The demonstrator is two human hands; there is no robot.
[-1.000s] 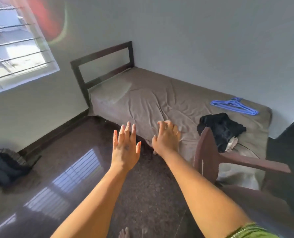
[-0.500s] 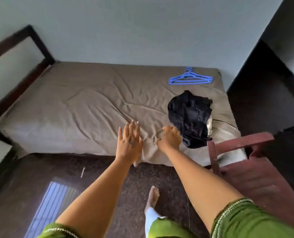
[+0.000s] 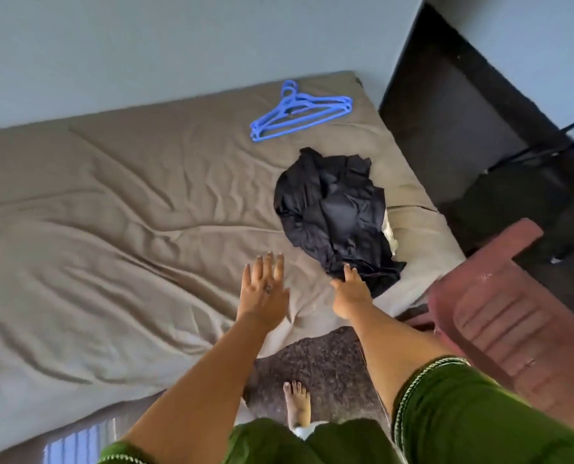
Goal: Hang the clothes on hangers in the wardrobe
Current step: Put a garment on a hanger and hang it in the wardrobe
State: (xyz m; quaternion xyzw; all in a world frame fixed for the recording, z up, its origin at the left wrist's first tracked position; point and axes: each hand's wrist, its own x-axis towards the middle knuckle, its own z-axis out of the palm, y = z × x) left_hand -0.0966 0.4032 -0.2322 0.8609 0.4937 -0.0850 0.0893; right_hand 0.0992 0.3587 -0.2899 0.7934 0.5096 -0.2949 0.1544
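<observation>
We have a crumpled heap of black clothes (image 3: 332,216) lying on the bed (image 3: 111,229), toward its right end and close to the near edge, with a scrap of pale cloth showing under its right side. Farther off, near the wall, lie the blue hangers (image 3: 299,117), stacked together and well apart from the heap.

We judge the cloth to be soft, light and limp: it will sag and unfold when lifted, so we would bunch a good fold near the top of the heap, or find a collar or shoulder seam, not a loose corner. The hangers look stiff, light plastic, easy to take by the hook.

Our right hand (image 3: 351,293) reaches to the near edge of the heap, fingertips touching it or just short of it, fingers straight, nothing pinched yet. Our left hand (image 3: 262,289) hovers over bare sheet to the left, fingers spread flat, holding nothing.
</observation>
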